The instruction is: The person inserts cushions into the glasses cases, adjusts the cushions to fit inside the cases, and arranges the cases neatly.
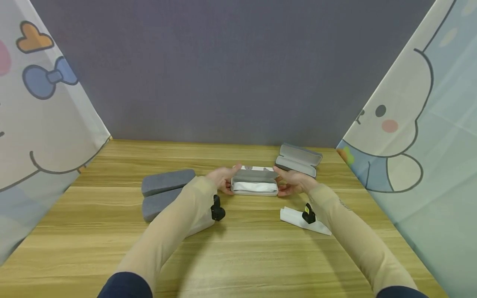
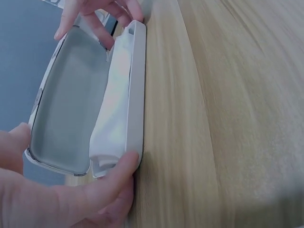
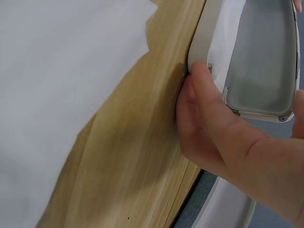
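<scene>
A glasses case (image 1: 255, 175) lies open on the wooden table, its lid tilted up at the back. Inside its grey-lined base is a folded white cloth (image 1: 255, 187), stretched along most of the length in the left wrist view. My left hand (image 1: 223, 179) grips the left end, thumb at the lid's edge and fingers along the base corner. At the opposite end my right hand (image 3: 237, 133) holds the case the same way, with fingers at the base corner. The lid's outer face is pale with a printed pattern.
Two closed grey cases (image 1: 167, 182) lie side by side at the left. Behind my right hand stands another open grey case (image 1: 298, 156). White folded pieces lie near each forearm, one at the right (image 1: 298, 219) and one at the left (image 1: 203, 223). A grey panel (image 1: 223, 82) closes the back.
</scene>
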The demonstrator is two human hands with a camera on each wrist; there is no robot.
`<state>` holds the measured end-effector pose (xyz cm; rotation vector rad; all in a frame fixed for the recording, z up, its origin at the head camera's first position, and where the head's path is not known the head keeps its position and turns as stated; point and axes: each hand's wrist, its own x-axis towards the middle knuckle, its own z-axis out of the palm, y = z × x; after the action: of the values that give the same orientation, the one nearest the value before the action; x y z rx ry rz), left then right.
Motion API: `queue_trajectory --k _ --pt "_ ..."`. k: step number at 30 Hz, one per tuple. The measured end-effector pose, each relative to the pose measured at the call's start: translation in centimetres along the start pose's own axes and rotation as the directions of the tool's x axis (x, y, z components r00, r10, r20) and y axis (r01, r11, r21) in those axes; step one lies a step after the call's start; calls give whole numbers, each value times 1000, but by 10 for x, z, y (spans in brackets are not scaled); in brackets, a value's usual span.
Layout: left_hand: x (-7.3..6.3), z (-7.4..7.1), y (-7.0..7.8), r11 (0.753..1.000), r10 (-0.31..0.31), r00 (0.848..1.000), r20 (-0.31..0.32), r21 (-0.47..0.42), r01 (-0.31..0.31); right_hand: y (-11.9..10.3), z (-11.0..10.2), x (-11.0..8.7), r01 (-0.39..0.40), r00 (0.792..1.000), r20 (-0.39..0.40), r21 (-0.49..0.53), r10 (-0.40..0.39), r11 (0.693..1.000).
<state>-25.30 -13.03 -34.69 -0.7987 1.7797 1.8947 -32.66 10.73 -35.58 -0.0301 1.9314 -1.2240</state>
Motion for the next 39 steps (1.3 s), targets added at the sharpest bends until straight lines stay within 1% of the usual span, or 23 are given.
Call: queue_trajectory --k 3,6,8,10,13,14,15,17,18,20,21,23,25,27,30,31,32,33,34,35,36,37,39 --pt "-1 0 1 1000 -7 1000 0 -20 7 2 0 1 6 1000 2 6 -6 1000" --pt "-5 -1 1 1000 -8 1000 13 -18 8 3 -1 1 17 1000 10 11 -17 1000" --pt "-6 0 0 1000 2 1000 19 -5 -2 4 -2 2 18 1000 12 18 -18 1000" --pt "-1 0 -2 1000 16 999 28 15 -17 4 -3 2 20 1000 17 27 -21 999" --pt "10 -1 -5 997 67 995 67 38 -70 5 -3 2 19 999 25 52 -21 998" --pt "27 -5 -8 996 76 994 81 41 -79 5 -3 1 22 999 32 59 -24 998" --pt "47 -9 -12 995 87 991 102 41 -91 5 -4 1 24 999 39 64 -27 998" --pt "78 -15 -17 995 90 988 124 22 -94 5 -4 -1 21 999 44 79 -24 997" --pt "96 -18 -20 996 83 989 125 18 -86 5 -4 -1 21 999 45 83 -25 996" --pt "124 -23 -25 998 62 991 115 2 -62 5 -4 -2 19 999 48 95 -24 995" --pt "125 -23 -26 998 63 991 115 -3 -63 5 -4 -2 18 999 49 102 -23 995" --pt "123 -23 -26 998 63 993 101 -10 -62 5 -3 -2 19 998 52 115 -25 993" --pt "116 -22 -25 998 66 993 96 -18 -64 4 -3 -2 19 998 55 125 -26 992" --pt "122 -22 -26 997 80 992 95 -7 -80 4 -3 -3 19 998 55 130 -27 991" --pt "134 -25 -27 996 84 993 86 10 -85 3 -4 -3 21 998 58 137 -29 990" --pt "137 -26 -28 996 87 992 94 21 -90 3 -3 -3 20 998 58 140 -28 990" --pt "136 -27 -28 995 89 991 104 26 -92 3 -3 -3 20 998 58 141 -28 990" --pt "124 -25 -26 996 81 992 98 19 -83 3 -3 -4 22 998 62 141 -31 990" --pt "108 -21 -22 996 78 993 93 23 -80 3 -3 -4 22 998 62 142 -31 990" --pt "87 -17 -19 997 74 993 87 18 -76 3 -2 -4 23 998 61 142 -31 990" --pt "63 -13 -15 997 72 994 80 20 -74 4 -2 -5 23 998 60 140 -32 990" --pt "26 -6 -8 997 74 994 75 19 -76 4 -2 -5 25 998 61 138 -34 990" --pt "-9 1 -3 997 76 996 53 26 -78 4 -1 -5 29 998 59 139 -38 990"
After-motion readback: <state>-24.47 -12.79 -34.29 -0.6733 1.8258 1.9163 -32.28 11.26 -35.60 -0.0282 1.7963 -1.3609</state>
